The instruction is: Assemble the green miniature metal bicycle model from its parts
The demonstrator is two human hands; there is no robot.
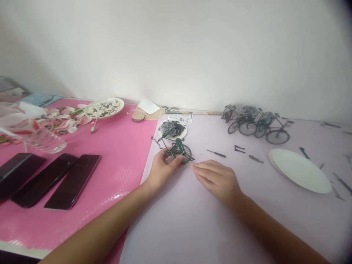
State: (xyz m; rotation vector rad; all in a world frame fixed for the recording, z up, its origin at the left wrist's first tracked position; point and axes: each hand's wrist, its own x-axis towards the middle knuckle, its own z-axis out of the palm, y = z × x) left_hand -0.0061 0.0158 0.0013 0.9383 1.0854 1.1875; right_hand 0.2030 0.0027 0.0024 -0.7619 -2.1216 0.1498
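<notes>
My left hand [162, 167] holds a small dark green model bicycle [178, 146] near its one visible wheel, with the frame pointing up and to the left. Just right of that wheel, the fingers of my right hand [216, 178] are pinched together. Something thin seems to stick out from their tips toward the wheel, but it is too small to name. Behind the model, a white plate [185, 132] bears grey and black wheels and other small parts. A thin dark screwdriver [216, 153] lies on the pale surface to the right.
Several assembled model bicycles [249, 123] stand at the back right. White oval plates [299, 170] and loose dark parts [239, 149] lie at the right. Dark phones [73, 181], a clear cup [48, 142] and a dish of small white pieces [106, 108] occupy the pink left side.
</notes>
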